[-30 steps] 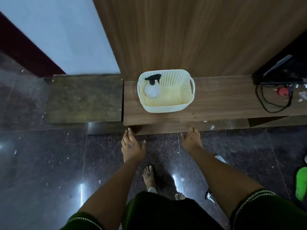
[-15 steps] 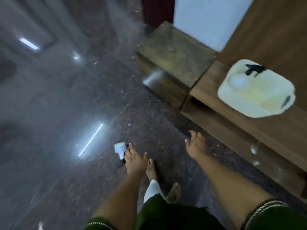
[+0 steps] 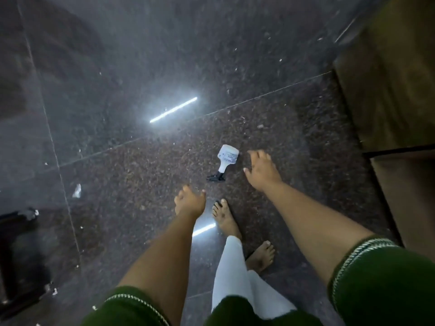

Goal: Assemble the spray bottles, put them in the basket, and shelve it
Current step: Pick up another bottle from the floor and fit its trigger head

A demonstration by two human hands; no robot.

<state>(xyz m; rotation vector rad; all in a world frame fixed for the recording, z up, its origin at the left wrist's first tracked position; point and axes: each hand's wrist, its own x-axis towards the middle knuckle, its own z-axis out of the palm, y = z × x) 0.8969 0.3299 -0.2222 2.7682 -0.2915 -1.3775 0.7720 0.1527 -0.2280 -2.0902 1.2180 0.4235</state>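
A small white spray bottle (image 3: 226, 160) with a black trigger head lies on its side on the dark floor, head pointing toward me. My right hand (image 3: 263, 170) hovers just right of it, fingers spread, holding nothing. My left hand (image 3: 190, 201) hangs lower and to the left of the bottle, loosely curled and empty. The basket is out of view.
A low greenish-brown stone platform (image 3: 388, 76) fills the right edge. My bare feet (image 3: 225, 217) stand below the bottle on the polished floor. A dark object (image 3: 16, 255) sits at the lower left, and a small white scrap (image 3: 77, 190) lies on the floor.
My view has swung left and down, away from the wooden ledge and basket, onto the floor. The bottle on the floor is now central and my right hand has come close beside it.
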